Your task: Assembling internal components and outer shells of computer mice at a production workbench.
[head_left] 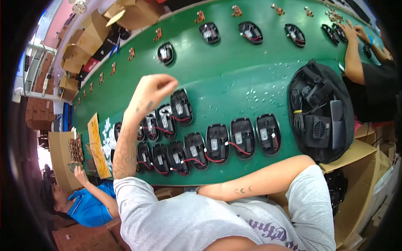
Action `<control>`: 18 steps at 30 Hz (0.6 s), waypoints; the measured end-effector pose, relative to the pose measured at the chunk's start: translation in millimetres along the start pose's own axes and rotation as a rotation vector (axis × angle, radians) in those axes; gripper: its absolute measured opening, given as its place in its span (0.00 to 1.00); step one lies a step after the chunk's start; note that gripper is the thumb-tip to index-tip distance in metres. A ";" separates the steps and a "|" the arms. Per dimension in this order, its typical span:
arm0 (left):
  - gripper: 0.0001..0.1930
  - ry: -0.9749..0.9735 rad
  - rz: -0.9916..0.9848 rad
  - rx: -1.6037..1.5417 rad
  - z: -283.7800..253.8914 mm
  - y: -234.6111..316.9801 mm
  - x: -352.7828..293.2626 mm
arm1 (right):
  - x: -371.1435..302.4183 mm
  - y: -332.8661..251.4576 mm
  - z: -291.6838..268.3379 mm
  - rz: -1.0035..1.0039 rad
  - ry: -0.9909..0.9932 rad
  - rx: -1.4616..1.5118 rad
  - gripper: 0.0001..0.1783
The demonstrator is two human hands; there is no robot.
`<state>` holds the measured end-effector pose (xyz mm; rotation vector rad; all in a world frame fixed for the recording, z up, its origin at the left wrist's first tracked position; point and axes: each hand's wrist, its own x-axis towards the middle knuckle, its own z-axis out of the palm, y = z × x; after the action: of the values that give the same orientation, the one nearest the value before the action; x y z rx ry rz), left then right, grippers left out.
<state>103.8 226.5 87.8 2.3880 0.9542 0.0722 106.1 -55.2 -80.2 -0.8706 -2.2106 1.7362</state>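
My left hand (154, 90) is raised over the green table with its fingers curled together in a pinch. Whatever the fingertips hold, if anything, cannot be made out. Just below it stand black oval plastic shells (181, 106) with red wires, in two rows. The nearer row includes a shell (217, 143) with a silvery block inside and another shell (268, 134) at its right end. My left forearm hides some shells at the left. My right forearm (251, 180) crosses in front of my body along the table's near edge; the hand at its end is hidden.
A black bag (320, 113) holding cables and dark parts lies at right. Small clear pieces (259, 94) are scattered on the green table (234, 62). More shells (250, 32) and copper-coloured parts (237, 11) line the far side. Co-workers sit at right and lower left; cardboard boxes (90, 35) stand beyond.
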 end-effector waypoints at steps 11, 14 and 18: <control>0.08 0.140 0.109 0.469 49.8 -14.4 -56.4 | 2.8 -3.6 -1.5 -0.147 -0.056 -0.421 0.18; 0.09 0.166 0.131 0.514 52.8 -9.9 -52.3 | 13.4 10.7 12.5 -0.225 0.074 -0.401 0.17; 0.08 0.185 0.215 0.511 58.9 -10.4 -42.8 | -0.1 -0.4 -4.3 -0.234 0.071 -0.366 0.17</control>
<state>80.1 176.5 39.4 2.9957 0.8715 0.1476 108.2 -51.8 -78.6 -0.6914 -2.5069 1.2013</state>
